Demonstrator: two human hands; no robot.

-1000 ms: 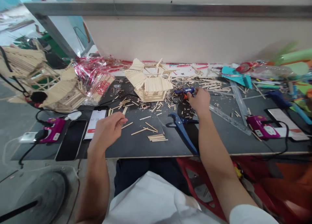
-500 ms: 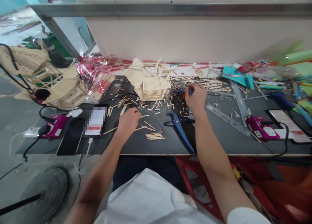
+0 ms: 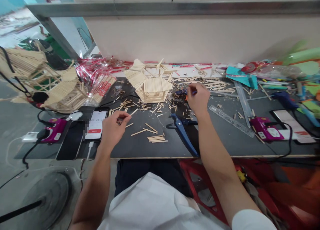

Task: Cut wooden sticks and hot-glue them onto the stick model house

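1. Head view, left hand (image 3: 113, 128): raised just above the dark table (image 3: 140, 150), thumb and forefinger pinched on a thin wooden stick (image 3: 132, 113) that points toward the stick house (image 3: 151, 85); the other fingers are curled in
2. Head view, right hand (image 3: 198, 99): reaching to the far side of the table, fingers closed round a blue and orange glue gun (image 3: 183, 92) lying just right of the stick house
3. Near the left hand a phone (image 3: 95, 129) lies screen up; loose sticks (image 3: 156, 138) lie between the hands
4. Blue cutters (image 3: 183, 131) rest just beside the right wrist, a clear ruler (image 3: 231, 120) farther right
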